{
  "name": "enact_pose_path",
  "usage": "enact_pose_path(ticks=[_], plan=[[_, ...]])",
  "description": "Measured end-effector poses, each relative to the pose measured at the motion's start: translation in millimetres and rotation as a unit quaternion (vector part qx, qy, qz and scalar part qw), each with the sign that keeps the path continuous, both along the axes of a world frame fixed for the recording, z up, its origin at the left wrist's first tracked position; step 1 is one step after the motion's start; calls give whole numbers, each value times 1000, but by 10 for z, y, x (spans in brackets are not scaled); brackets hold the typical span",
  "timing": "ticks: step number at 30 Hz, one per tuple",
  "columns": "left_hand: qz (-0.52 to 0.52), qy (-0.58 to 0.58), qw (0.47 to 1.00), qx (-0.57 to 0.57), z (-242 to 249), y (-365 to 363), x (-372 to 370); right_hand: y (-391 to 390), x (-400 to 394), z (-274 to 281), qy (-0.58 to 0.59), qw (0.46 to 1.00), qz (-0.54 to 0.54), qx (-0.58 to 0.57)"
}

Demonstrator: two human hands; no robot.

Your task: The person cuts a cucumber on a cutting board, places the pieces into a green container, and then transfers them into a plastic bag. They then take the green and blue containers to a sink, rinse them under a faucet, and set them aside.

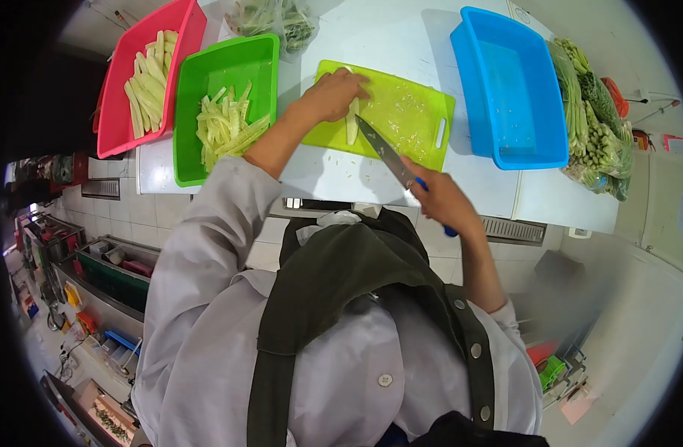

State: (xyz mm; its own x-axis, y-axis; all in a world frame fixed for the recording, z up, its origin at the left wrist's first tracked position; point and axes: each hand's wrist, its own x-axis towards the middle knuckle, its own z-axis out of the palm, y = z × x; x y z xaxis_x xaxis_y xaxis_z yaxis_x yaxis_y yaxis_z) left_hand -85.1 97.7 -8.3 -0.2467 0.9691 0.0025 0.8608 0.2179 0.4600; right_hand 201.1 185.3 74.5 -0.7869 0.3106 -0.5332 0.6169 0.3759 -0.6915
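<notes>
On the white table lies a yellow-green cutting board (405,108) with wet bits scattered over it. My left hand (335,94) rests at the board's upper left, its fingers bent over the top end of a pale green vegetable strip (352,128). My right hand (440,200) is closed around the blue handle of a knife (384,153). The blade points up and left across the board, its tip beside the strip. Left of the board, a green tub (267,59) holds cut strips (226,123).
A pink tub (116,112) of larger pale pieces (149,86) stands at the far left. Behind the green tub is a plastic bag of greens (285,22). A blue tub (513,112) stands to the right, beside bundled green vegetables (595,112).
</notes>
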Motion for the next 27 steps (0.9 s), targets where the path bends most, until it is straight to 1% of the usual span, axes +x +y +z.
enact_pose_path(ticks=[1, 3, 4, 7, 9, 11, 13, 15, 16, 17, 20, 22, 24, 26, 27], plan=[[-92, 11, 993, -74, 16, -2, -58, 94, -17, -14, 9, 999, 26, 32], [-97, 15, 992, -76, -37, -12, -85, 276, -58, -29, 28, 992, 73, 99], [-97, 18, 992, -74, -62, -8, -98, 339, -94, 25, 10, 991, 86, 103], [-83, 29, 995, -55, -99, -53, -71, 351, -70, -48, 9, 989, 103, 106], [-79, 33, 995, -54, -108, -73, -51, 282, -10, -201, 137, 969, 119, 170], [-69, 37, 996, -49, -109, -83, -46, 160, 51, -185, 129, 973, 104, 161], [-60, 34, 996, -54, -96, -83, -38, 10, 62, -41, 120, 977, 92, 153], [-60, 40, 996, -46, -136, -90, -47, -104, 64, 158, -9, 987, 89, 131], [-64, 48, 996, -38, -156, -90, -47, -136, 165, 58, 26, 982, 94, 162], [-64, 46, 996, -37, -172, -88, -52, -158, 231, 29, 24, 982, 94, 162], [-68, 46, 996, -45, -185, -103, -49, -193, 414, 3, 76, 981, 84, 156], [-65, 80, 994, -20, -162, -118, -29, -144, 503, 35, 76, 982, 81, 153], [-50, 91, 994, -37, -58, -133, 56, -29, 582, 118, 79, 982, 79, 150], [-37, 106, 992, -57, 21, -158, 182, 152, 656, 286, -56, 997, -29, 45], [-10, 99, 993, -65, -3, -166, 246, 225, 687, 297, -51, 997, -33, 43]])
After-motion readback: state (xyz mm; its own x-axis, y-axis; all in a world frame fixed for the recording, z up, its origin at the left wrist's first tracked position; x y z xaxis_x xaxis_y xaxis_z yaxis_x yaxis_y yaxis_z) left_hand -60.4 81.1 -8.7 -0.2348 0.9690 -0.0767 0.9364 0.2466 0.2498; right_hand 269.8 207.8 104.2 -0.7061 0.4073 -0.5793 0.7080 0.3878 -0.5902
